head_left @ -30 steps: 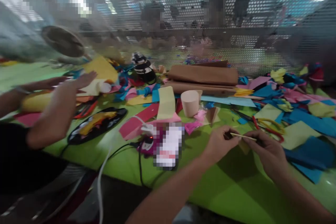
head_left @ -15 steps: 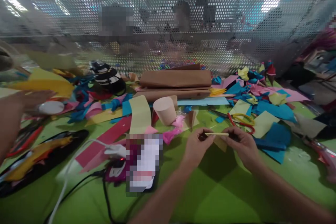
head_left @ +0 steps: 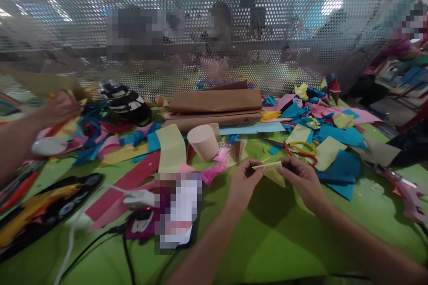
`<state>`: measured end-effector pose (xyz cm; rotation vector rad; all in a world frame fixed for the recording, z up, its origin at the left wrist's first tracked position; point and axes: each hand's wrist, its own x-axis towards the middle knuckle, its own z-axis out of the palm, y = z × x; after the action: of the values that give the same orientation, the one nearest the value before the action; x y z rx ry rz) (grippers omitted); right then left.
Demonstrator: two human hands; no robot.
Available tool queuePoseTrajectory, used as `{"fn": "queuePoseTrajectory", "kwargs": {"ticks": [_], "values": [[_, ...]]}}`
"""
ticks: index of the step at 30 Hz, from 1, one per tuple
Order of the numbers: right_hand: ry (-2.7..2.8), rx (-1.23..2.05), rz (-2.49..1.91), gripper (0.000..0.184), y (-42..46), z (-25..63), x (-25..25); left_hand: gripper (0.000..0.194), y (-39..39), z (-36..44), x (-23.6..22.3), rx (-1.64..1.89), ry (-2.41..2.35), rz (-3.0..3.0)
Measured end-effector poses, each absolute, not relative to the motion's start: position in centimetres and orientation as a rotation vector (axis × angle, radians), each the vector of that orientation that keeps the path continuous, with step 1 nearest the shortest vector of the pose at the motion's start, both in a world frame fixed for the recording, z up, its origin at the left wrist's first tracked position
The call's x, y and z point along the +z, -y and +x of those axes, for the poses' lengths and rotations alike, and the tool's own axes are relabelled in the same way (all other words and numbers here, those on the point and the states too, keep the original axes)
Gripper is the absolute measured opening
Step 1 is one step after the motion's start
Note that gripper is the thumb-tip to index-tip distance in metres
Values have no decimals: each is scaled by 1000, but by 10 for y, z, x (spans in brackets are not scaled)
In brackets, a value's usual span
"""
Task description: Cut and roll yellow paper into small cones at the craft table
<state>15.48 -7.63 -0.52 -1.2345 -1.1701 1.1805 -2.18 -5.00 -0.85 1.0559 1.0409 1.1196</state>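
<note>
Both my hands hold one small pale yellow paper piece (head_left: pixel 272 172) just above the green table (head_left: pixel 287 240). My left hand (head_left: pixel 243 183) pinches its left end with thumb and fingers closed. My right hand (head_left: pixel 301 179) pinches its right end the same way. The paper hangs between them as a folded, roughly triangular flap. Just beyond my hands lie red and yellow scissors (head_left: pixel 301 150) and a beige paper cone (head_left: pixel 202 142) on its side.
Coloured paper scraps (head_left: pixel 331 136) cover the back and right of the table. Brown paper rolls (head_left: pixel 216 102) lie by a perforated metal screen (head_left: pixel 214 31). Another person's arm (head_left: pixel 23 131) reaches in at left. Cables and a white plug (head_left: pixel 138 197) lie near left; a glue gun (head_left: pixel 406 193) sits right.
The view has swung right and steadied. My hands stay together on the yellow paper, now tilted flatter. The other person's hand at left has moved further back over the scraps.
</note>
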Motion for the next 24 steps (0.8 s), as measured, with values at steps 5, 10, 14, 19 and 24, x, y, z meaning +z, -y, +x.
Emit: {"fn": "queuePoseTrajectory", "kwargs": {"ticks": [5,10,14,19,24], "values": [[1244,1239,-1209,30,75,154,-8,27,48,-23,-7,1148,-1025,933],[1254,1163,-1299,25,75,155,-9,28,49,-22,-6,1149,-1012,913],[1246,1173,-1279,25,75,155,-7,30,49,-22,-5,1098,-1031,966],[1263,1217,-1241,33,74,153,-6,31,48,-23,-7,1113,-1064,954],[1311,1142,-1307,25,74,153,-5,28,47,-24,-9,1117,-1054,1000]]}}
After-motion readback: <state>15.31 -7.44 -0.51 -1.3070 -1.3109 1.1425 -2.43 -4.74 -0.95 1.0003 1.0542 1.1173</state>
